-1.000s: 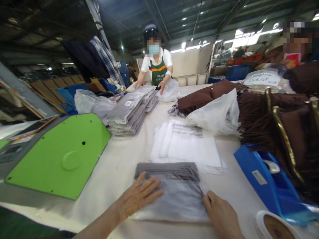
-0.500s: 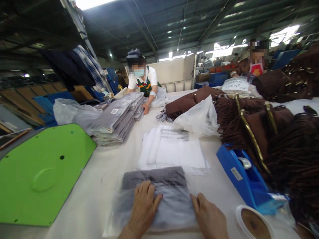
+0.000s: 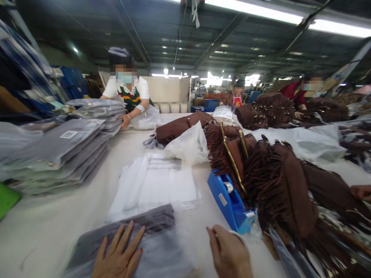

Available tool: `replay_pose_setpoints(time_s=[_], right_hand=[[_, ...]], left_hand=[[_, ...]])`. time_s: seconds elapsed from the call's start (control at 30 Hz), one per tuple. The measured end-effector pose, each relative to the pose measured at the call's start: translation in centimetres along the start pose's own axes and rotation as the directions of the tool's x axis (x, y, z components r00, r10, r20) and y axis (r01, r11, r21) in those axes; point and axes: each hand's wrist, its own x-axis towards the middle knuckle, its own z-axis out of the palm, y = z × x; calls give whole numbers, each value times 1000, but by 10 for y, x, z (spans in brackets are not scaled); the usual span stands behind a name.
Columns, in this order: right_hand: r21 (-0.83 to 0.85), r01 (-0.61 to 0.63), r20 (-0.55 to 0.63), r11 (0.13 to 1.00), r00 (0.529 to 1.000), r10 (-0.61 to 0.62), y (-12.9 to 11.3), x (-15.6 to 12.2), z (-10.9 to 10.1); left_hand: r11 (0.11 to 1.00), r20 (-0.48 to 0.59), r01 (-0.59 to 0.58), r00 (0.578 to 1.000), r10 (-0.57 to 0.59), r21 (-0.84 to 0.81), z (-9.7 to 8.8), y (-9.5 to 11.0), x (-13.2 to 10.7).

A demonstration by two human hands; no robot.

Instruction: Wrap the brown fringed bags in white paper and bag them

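A grey folded garment in a clear plastic bag (image 3: pixel 156 235) lies on the white table (image 3: pixel 52 220) at the bottom of the view. My left hand (image 3: pixel 117 256) rests flat on it with fingers spread. My right hand (image 3: pixel 228 253) sits on the table just right of the bag, close to the blue tape dispenser (image 3: pixel 228 200); its fingers are curled under and mostly hidden. A pile of empty white bags (image 3: pixel 156 183) lies just beyond the grey package.
Stacks of bagged grey garments (image 3: pixel 58 154) stand at the left. Brown fringed bags with gold trim (image 3: pixel 278 185) crowd the right side. A loose white plastic bag (image 3: pixel 188 144) lies mid-table. A masked person in a green apron (image 3: pixel 127 94) handles a stack at the far end.
The view has swung right; the green panel has nearly left the frame. My left hand's fingers spread wider on the bag, and my right hand has shifted right toward the tape dispenser.
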Motion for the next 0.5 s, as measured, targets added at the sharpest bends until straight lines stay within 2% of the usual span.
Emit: replay_pose_setpoints(time_s=[0.03, 0.07, 0.1, 0.13, 0.23, 0.33, 0.4, 0.5], right_hand=[[94, -47, -117, 994, 991, 58, 17, 8, -13], [192, -110, -177, 975, 974, 145, 34, 17, -24], [282, -247, -145, 927, 944, 295, 52, 27, -33], [361, -371, -32, 856, 912, 409, 68, 37, -38], [449, -479, 176, 754, 875, 451, 100, 59, -37], [534, -527, 300, 661, 849, 434, 108, 66, -23], [584, -557, 333, 590, 828, 452, 106, 66, -19], [645, -567, 314, 511, 807, 500, 105, 58, -30]], left_hand=[[1000, -7, -9, 1000, 9, 6, 0, 0, 0], [1000, -16, -16, 1000, 16, 12, 1, 0, 0], [1000, -27, -22, 999, 23, 17, 1, 0, 0], [999, -33, -27, 999, 28, 22, 1, 0, 0], [999, -68, -18, 997, 20, 34, 1, 1, 1], [999, -126, -26, 991, 32, 46, -1, 0, 2], [997, -146, -52, 987, 59, 48, -2, 0, 3], [999, -105, -44, 993, 47, 28, -2, 0, 2]])
